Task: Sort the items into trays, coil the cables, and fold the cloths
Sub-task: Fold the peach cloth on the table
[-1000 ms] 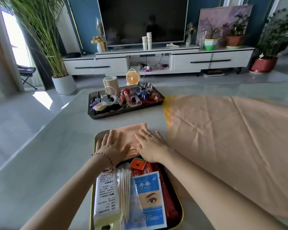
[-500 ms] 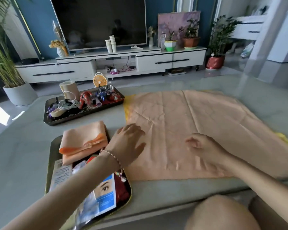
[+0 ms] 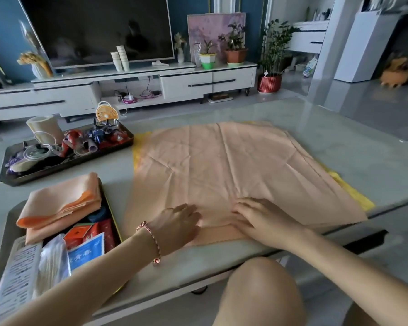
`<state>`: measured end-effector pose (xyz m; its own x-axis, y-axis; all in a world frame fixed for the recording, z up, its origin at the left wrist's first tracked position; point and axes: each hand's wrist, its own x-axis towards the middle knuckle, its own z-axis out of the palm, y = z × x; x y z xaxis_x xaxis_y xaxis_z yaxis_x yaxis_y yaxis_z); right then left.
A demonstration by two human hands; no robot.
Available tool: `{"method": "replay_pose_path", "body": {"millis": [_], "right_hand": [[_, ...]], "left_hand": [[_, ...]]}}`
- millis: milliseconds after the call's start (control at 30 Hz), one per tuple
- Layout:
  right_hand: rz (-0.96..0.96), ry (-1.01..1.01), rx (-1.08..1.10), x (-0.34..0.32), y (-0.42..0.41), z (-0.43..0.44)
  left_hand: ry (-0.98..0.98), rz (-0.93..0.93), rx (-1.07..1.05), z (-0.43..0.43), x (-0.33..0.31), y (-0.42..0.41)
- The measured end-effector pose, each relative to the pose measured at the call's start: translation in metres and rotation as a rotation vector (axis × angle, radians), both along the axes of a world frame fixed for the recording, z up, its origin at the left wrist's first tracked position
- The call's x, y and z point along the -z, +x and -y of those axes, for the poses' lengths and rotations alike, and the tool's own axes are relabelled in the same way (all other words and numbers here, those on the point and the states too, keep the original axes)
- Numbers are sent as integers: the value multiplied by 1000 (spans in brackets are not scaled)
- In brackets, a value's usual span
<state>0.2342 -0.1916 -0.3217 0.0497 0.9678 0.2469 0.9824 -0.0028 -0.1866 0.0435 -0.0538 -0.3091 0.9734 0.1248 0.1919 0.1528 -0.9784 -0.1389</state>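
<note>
- Left hand (image 3: 177, 224): fingers flat, pressing spread cloth (image 3: 222, 165) near its edge;
- Right hand (image 3: 262, 217): flat on same cloth, just beside left;
- Folded cloth (image 3: 61, 203): on tray (image 3: 12, 217), left of left hand.

Head view, forward-down, close over table (image 3: 222, 260)

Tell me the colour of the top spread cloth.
Plain peach cloth, seen best in the head view.

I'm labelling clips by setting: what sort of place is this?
Most likely a home living room: a large television on a low white cabinet, a potted plant on the floor, and a pale table.
</note>
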Motion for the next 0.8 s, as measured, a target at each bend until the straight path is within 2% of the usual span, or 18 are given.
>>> {"method": "replay_pose_path", "body": {"millis": [67, 100, 233, 367, 500, 667, 800], "right_hand": [[122, 21, -27, 1, -1, 1], [152, 13, -21, 0, -1, 1], [164, 46, 73, 2, 7, 4], [-20, 61, 257, -7, 25, 8], [-29, 73, 377, -15, 47, 15], [-156, -149, 438, -27, 72, 24], [-260, -265, 387, -46, 85, 26]], "left_hand": [[18, -31, -11, -2, 2, 5], [-43, -60, -63, -2, 2, 8], [-118, -104, -289, -11, 12, 17], [-127, -60, -353, -14, 8, 25], [-144, -41, -494, -16, -3, 33], [-267, -30, -596, -25, -22, 36], [-339, -148, -506, -35, -41, 33]]}}
